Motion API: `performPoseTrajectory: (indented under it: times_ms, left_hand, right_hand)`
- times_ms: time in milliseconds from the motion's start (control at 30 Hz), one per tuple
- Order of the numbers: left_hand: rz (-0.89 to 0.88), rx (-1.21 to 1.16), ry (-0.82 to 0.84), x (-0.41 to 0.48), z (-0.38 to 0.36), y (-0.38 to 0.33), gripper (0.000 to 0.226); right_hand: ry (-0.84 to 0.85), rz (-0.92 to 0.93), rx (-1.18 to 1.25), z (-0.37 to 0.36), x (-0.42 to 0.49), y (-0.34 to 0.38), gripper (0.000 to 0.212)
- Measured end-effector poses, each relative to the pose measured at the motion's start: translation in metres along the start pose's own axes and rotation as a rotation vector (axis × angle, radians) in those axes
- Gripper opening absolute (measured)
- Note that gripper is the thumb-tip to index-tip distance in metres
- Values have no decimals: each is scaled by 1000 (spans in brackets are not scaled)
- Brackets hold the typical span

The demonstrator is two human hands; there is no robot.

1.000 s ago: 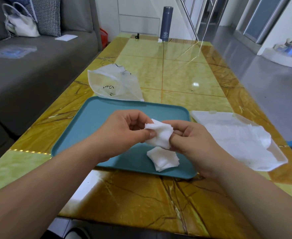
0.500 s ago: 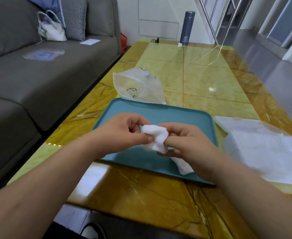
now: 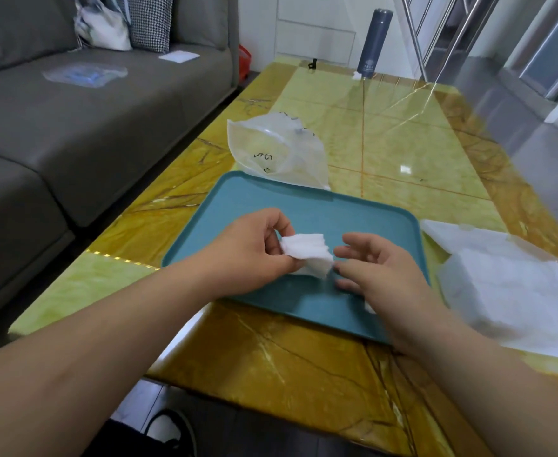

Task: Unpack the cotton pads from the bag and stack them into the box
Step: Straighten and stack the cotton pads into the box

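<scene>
Head view: left hand [image 3: 254, 255] is gripping a small stack of cotton pads [image 3: 305, 253] between thumb and fingers and holding it just above the middle of the teal tray [image 3: 304, 206]. Right hand [image 3: 383, 275] is hovering just right of the stack, released, fingers loosely spread, grasping nothing. Its fingertips [image 3: 340, 265] are sitting at the stack's near-right corner; can't tell if they're touching. A white scrap [image 3: 368, 306] is showing on the tray under the right hand, mostly hidden.

White bag of pads [image 3: 518, 285] is lying on the table [image 3: 403, 143] just right of the tray, blurred. Clear plastic bag [image 3: 280, 153] with black handwriting is lying at the tray's far side, its near edge overlapping the far rim. Dark flask [image 3: 375, 44] is standing at the table's far end. Grey sofa [image 3: 73, 127] is running along the left, with a handbag [image 3: 106, 28] sitting on its far part.
</scene>
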State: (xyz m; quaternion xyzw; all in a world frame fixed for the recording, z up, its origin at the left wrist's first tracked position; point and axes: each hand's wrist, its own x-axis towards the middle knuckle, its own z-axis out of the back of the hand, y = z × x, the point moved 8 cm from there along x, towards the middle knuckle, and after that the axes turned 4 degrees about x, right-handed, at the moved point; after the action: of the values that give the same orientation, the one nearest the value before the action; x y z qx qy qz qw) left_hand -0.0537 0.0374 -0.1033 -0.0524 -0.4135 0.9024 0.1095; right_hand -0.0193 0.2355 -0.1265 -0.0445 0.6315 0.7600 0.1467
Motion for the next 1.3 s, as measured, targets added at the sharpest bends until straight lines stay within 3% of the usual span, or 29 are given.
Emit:
performPoseTrajectory:
  times_ms: [133, 367, 667, 900, 1133, 1300]
  left_hand:
    - [23, -3, -19, 2, -8, -2, 31]
    - [60, 30, 82, 2, -16, -2, 47]
    - [41, 71, 82, 5, -20, -3, 23]
    - [24, 78, 97, 5, -21, 0, 25]
    - [-22, 110, 51, 6, -17, -3, 22]
    - [-61, -41, 60, 5, -14, -13, 25]
  right_hand:
    - [30, 26, 73, -15, -5, 5, 54]
    - [-4, 144, -77, -38, -4, 13, 45]
    - [4, 183, -105, -50, 3, 16, 47]
    - [15, 139, -34, -51, 3, 14, 48]
    - [121, 54, 120, -49, 9, 17, 77]
    - [153, 171, -23, -27, 2, 31, 75]
